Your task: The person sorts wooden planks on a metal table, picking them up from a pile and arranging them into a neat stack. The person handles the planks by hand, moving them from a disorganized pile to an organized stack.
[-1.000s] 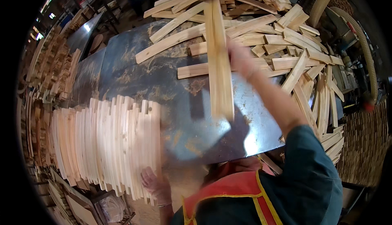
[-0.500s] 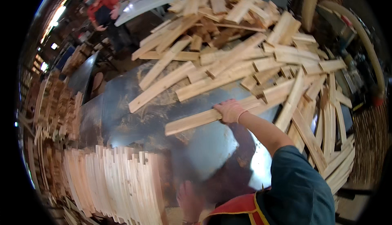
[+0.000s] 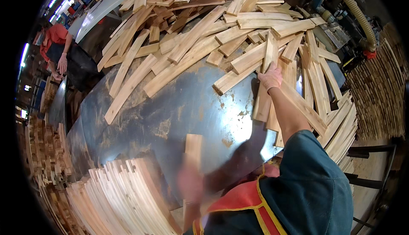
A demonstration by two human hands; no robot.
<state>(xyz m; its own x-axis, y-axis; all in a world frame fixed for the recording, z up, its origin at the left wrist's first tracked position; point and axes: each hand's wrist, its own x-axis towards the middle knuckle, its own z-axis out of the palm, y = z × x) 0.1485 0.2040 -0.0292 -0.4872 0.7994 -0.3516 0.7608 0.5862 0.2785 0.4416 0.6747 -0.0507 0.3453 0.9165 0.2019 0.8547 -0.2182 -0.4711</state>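
My right hand (image 3: pixel 271 78), in a pale pink glove, is closed on the near end of a wooden board (image 3: pixel 271 49) at the right part of the heap. Other boards lie under and beside it. Low in the middle, my left hand (image 3: pixel 190 184) is smeared by motion. It grips another wooden board (image 3: pixel 194 145), which stands out above and below the hand, close to the row of boards (image 3: pixel 123 192) stacked side by side on the left. The fingers of this hand are not sharp enough to make out.
A loose heap of boards (image 3: pixel 187 68) covers the far side of the dark metal table (image 3: pixel 170 115). More stacked wood (image 3: pixel 377 98) stands at the right, near a ribbed hose (image 3: pixel 355 11). A co-worker in red (image 3: pixel 59 43) stands at the far left.
The board that my right hand held is now in my left hand, lower down. My right hand has moved right to another board in the heap. The view has turned rightward.
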